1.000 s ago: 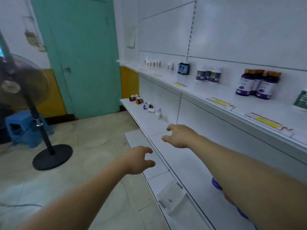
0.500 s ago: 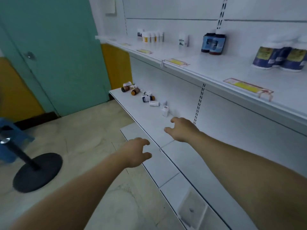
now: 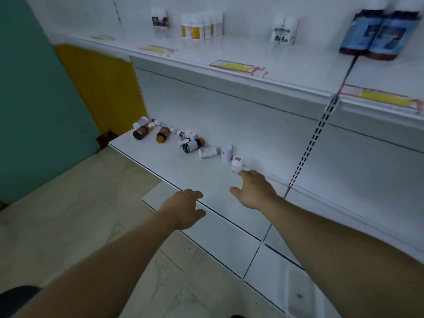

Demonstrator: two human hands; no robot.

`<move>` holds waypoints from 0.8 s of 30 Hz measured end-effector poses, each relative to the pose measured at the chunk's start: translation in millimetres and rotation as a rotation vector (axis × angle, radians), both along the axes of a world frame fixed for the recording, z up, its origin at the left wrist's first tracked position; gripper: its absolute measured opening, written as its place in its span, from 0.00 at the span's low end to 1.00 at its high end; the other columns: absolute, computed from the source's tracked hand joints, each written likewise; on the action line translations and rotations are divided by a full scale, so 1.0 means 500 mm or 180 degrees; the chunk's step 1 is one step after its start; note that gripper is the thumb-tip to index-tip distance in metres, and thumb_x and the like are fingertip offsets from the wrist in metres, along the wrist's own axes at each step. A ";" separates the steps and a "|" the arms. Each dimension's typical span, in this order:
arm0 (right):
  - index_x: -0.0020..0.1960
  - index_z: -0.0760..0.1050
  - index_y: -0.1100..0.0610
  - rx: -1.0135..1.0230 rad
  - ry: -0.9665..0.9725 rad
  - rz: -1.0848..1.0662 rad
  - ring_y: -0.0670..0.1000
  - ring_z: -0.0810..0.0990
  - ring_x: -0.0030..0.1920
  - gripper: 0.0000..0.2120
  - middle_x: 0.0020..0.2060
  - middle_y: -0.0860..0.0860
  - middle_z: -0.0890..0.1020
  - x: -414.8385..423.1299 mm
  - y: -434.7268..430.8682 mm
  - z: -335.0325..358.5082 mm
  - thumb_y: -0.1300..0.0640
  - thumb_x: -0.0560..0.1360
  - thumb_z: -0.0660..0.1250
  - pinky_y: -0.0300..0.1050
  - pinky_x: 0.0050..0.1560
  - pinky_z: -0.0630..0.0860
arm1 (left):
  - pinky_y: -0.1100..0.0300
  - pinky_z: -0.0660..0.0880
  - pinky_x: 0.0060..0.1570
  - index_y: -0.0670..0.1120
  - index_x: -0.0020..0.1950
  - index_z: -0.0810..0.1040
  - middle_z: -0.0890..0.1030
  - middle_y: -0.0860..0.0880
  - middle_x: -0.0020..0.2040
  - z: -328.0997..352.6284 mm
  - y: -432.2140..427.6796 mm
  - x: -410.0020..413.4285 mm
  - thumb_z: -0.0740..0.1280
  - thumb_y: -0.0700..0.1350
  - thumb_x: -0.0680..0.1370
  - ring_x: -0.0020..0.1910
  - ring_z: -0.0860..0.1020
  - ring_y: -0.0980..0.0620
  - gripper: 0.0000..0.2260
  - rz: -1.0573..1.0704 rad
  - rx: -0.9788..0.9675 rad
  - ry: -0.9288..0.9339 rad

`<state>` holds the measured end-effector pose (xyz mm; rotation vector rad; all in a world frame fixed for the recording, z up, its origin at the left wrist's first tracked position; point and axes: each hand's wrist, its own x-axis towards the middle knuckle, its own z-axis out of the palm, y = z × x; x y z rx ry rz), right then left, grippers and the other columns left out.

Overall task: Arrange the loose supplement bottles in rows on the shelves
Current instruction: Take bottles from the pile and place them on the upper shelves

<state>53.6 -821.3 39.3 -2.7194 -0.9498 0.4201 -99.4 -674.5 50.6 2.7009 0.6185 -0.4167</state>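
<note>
Several loose supplement bottles lie scattered along the back of the middle shelf (image 3: 174, 164): two amber bottles (image 3: 140, 131) at the far left, a dark blue one (image 3: 192, 145), a white one on its side (image 3: 207, 152) and a small white bottle (image 3: 237, 164) standing nearest me. My right hand (image 3: 253, 189) reaches over the shelf with fingers spread, its fingertips just short of that small white bottle. My left hand (image 3: 186, 208) hovers at the shelf's front edge, fingers loosely curled, holding nothing.
On the upper shelf (image 3: 286, 65) stand rows of white bottles (image 3: 202, 26) and two big blue bottles (image 3: 378, 35), with yellow price tags (image 3: 236, 66) along its lip. A lower shelf (image 3: 229, 239) juts out below. A teal door (image 3: 34, 99) and tiled floor (image 3: 68, 226) are at left.
I have moved closer along the shelves; the loose bottles now loom larger. Both hands have advanced, and the right one has come almost to the nearest white bottle.
</note>
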 end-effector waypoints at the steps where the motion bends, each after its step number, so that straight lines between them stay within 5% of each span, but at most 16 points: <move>1: 0.73 0.61 0.55 0.0014 0.0005 -0.0083 0.58 0.67 0.67 0.31 0.69 0.57 0.67 0.011 0.019 -0.007 0.40 0.77 0.59 0.52 0.64 0.69 | 0.51 0.66 0.67 0.51 0.74 0.62 0.66 0.48 0.72 -0.004 0.031 0.020 0.61 0.56 0.79 0.69 0.66 0.47 0.25 -0.0053 -0.0044 0.0001; 12: 0.70 0.63 0.56 0.0256 0.0297 -0.1133 0.59 0.71 0.62 0.29 0.63 0.58 0.70 0.213 0.192 -0.136 0.44 0.75 0.65 0.51 0.59 0.73 | 0.52 0.64 0.69 0.50 0.76 0.59 0.61 0.46 0.74 -0.099 0.298 0.292 0.64 0.56 0.77 0.71 0.64 0.45 0.29 -0.0604 -0.0204 0.0259; 24: 0.77 0.46 0.46 -0.0020 0.0566 -0.1624 0.62 0.64 0.70 0.38 0.75 0.56 0.53 0.293 0.298 -0.241 0.47 0.76 0.66 0.55 0.65 0.69 | 0.49 0.66 0.65 0.50 0.76 0.55 0.63 0.45 0.73 -0.160 0.365 0.617 0.67 0.48 0.76 0.69 0.65 0.42 0.32 -0.1917 0.0233 -0.0192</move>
